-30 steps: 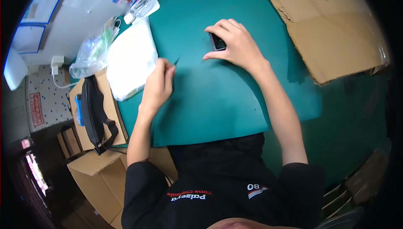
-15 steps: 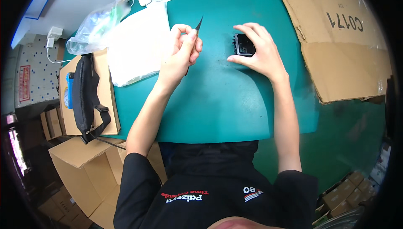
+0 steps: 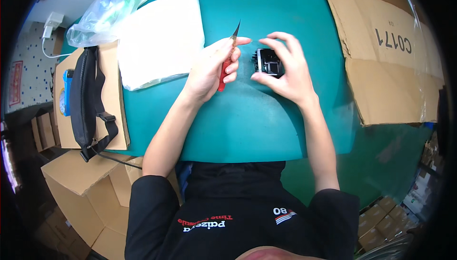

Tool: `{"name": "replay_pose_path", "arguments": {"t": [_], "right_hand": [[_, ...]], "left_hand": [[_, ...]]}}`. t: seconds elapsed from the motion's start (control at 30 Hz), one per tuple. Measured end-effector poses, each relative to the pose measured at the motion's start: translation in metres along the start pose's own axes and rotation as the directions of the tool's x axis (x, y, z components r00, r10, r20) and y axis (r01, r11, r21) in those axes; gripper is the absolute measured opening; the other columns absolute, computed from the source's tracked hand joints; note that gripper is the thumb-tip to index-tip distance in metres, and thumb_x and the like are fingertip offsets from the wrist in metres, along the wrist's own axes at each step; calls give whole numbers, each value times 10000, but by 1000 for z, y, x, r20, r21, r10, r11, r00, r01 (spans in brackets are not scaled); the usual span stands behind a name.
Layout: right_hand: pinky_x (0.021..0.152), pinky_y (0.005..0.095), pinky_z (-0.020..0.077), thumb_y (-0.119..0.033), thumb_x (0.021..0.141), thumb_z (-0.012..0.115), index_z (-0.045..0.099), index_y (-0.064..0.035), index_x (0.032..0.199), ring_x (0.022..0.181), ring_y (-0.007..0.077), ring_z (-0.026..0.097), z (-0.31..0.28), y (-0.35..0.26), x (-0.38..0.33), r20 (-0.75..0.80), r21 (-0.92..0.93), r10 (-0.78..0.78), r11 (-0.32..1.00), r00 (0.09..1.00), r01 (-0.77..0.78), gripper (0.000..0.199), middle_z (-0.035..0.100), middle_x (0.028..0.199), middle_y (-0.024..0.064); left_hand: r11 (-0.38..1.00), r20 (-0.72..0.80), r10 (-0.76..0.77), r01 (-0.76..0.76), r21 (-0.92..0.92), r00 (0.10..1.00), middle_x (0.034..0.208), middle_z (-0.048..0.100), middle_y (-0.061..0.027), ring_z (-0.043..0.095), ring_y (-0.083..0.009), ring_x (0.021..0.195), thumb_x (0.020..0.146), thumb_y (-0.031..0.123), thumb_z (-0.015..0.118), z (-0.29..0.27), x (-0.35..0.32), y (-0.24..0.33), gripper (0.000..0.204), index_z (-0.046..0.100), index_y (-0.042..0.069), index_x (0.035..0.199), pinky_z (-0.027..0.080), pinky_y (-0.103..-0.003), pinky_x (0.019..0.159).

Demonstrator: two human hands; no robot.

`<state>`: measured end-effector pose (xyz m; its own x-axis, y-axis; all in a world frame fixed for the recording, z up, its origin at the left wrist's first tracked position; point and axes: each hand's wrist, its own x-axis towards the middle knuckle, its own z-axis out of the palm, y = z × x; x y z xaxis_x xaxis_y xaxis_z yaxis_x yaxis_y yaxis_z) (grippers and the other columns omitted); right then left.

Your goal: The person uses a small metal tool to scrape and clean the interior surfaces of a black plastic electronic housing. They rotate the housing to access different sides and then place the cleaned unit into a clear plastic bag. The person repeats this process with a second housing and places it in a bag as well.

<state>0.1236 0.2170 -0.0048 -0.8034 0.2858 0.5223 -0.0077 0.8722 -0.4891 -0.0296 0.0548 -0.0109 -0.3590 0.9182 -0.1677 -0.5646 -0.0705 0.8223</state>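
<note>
My left hand (image 3: 213,69) is closed round a slim red-handled tool (image 3: 222,75) with a dark, sharply pointed tip angled up and away from me. Its index finger sticks out to the right, toward the other hand. My right hand (image 3: 291,67) is curved round a small black box-shaped part (image 3: 270,64), with the thumb at its near edge and fingers at its far edge. That part has an open-looking face with a squarish piece inside, and small projections along its left side. Motion blurs the right fingertips. A gap separates the tool's tip from the part.
A green mat (image 3: 228,131) covers the table. White sheet material (image 3: 159,41) and a clear plastic bag (image 3: 109,15) lie at the left, near a black waist bag (image 3: 84,98) on cardboard. A big cardboard box (image 3: 390,79) stands right; an open carton (image 3: 90,184) sits lower left.
Both hands are closer together. My right hand and the black part have shifted left and nearer, and more of its inside shows. My left index finger has stretched out, and the tool's red handle is now visible.
</note>
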Motion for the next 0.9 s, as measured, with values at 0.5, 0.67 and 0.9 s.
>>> {"name": "replay_pose_path", "arguments": {"t": [0.5, 0.67, 0.9], "right_hand": [[707, 400, 451, -206, 744, 877, 660, -33, 911, 772, 285, 530, 38, -79, -7, -39, 148, -78, 985, 996, 83, 324, 554, 862, 102], [659, 352, 450, 4, 784, 787, 638, 0, 833, 730, 246, 552, 39, -73, -9, -43, 198, -140, 969, 989, 146, 157, 598, 785, 94], [526, 333, 392, -27, 906, 715, 623, -4, 749, 559, 217, 507, 21, -54, -16, 64, 362, 100, 925, 993, -117, 183, 548, 665, 87]], "left_hand": [[277, 27, 529, -202, 939, 848, 1010, 573, -191, 642, -411, 777, 995, 146, 601, 17, -15, -15, 244, 566, 39, 1212, 513, -492, 643], [224, 26, 527, -168, 960, 850, 1006, 565, -180, 651, -390, 834, 985, 147, 606, 17, -13, -16, 234, 569, 42, 1190, 534, -496, 666], [28, 92, 640, -143, 989, 763, 981, 582, -146, 649, -367, 797, 970, 121, 634, 17, -15, -20, 276, 613, 72, 1241, 541, -444, 677]]}}
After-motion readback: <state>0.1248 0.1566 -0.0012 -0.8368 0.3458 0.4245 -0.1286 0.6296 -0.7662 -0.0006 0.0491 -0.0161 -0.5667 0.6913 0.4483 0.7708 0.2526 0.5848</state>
